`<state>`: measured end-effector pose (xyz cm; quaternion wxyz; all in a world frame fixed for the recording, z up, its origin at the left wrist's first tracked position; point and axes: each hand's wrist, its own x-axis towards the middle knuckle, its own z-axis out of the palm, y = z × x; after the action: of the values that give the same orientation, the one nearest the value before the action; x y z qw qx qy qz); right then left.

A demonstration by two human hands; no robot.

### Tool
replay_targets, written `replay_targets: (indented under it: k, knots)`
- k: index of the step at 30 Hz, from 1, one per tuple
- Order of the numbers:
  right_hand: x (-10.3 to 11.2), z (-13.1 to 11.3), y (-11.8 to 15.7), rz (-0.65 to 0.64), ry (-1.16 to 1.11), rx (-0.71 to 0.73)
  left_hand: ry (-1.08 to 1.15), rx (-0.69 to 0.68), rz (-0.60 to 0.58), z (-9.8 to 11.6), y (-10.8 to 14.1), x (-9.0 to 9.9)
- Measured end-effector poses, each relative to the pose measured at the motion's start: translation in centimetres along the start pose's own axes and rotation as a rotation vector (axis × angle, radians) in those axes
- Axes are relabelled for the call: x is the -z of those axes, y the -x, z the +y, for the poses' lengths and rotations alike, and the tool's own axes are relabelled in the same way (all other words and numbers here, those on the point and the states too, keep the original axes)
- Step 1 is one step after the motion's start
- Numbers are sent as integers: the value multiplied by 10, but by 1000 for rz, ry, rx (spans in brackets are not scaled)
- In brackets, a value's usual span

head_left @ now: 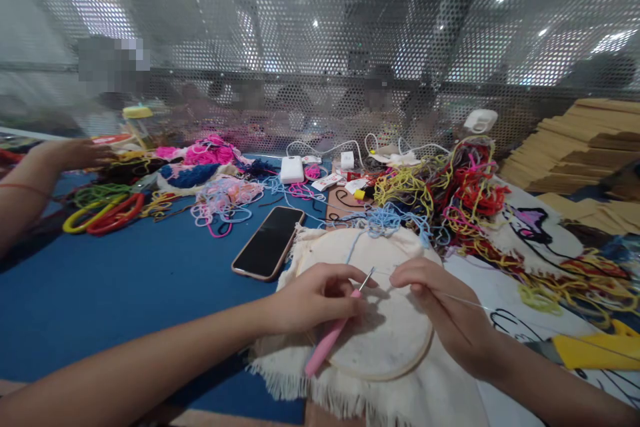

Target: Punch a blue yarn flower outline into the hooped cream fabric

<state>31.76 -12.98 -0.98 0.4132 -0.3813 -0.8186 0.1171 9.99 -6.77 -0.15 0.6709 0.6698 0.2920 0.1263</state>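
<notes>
Holds a pink-handled tool [325, 347] clamped in the left hand [316, 297], over the hooped cloth [395, 350] at near centre, slanting toward the far right. Pinches a thin strand [467, 301] in the right hand [450, 313], just right of the tool. Has a phone [269, 243] left of the cloth, light-blue yarn [386, 219] along its far edge, brown sheets [570, 143] stacked far right.
</notes>
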Motion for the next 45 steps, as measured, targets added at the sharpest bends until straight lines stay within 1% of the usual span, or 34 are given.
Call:
replay_targets:
  k: [7, 12, 13, 15, 18, 21, 34, 38, 43, 45]
  knots:
    - [1, -2, 1, -38, 25, -17, -18, -11, -23, -1, 0, 1]
    - [0, -4, -3, -165, 23, -54, -61, -24, -50, 1, 0, -1]
    - [0, -4, -3, -168, 22, -58, -60, -22, -47, 1, 0, -1]
    - [0, -3, -2, -122, 18, -55, -45, -12, -32, 1, 0, -1]
    - [1, -1, 1, -15, 0, -22, -21, 8, -19, 0, 0, 0]
    - [1, 0, 4, 33, -18, 9, -17, 10, -15, -1, 0, 1]
    - [1, -2, 0, -8, 9, -17, 3, -1, -23, -2, 0, 0]
    - [1, -2, 0, -18, 29, -23, -24, -20, -23, -1, 0, 0]
    - [-1, -3, -2, -123, 23, -42, -58, -31, -47, -1, 0, 1]
    - [0, -3, -2, -114, 16, -33, -52, -26, -42, -2, 0, 1]
